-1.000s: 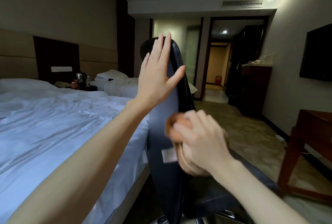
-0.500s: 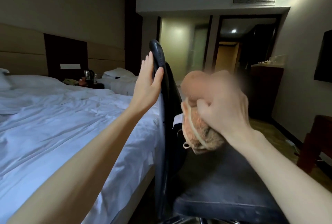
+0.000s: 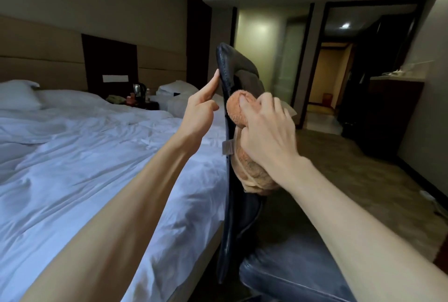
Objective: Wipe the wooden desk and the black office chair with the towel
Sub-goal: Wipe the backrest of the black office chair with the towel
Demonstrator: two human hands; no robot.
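The black office chair [image 3: 230, 204] stands in the middle, seen edge-on, its backrest upright and its seat [image 3: 291, 275] at the bottom right. My right hand [image 3: 266, 137] grips a bunched orange towel [image 3: 249, 168] and presses it against the front of the backrest. My left hand [image 3: 201, 110] is behind the backrest; one straight finger touches its rear edge near the top, the other fingers curl loosely. The wooden desk is out of view.
A bed with white sheets [image 3: 84, 168] fills the left, close beside the chair. A nightstand with a kettle [image 3: 138, 91] and a second bed sit further back. Open floor [image 3: 363, 180] lies to the right, leading to a dark doorway [image 3: 339, 59].
My right hand dropped with the towel from mid-air to the front of the backrest. My left hand changed from a flat palm on the backrest to one finger touching its edge.
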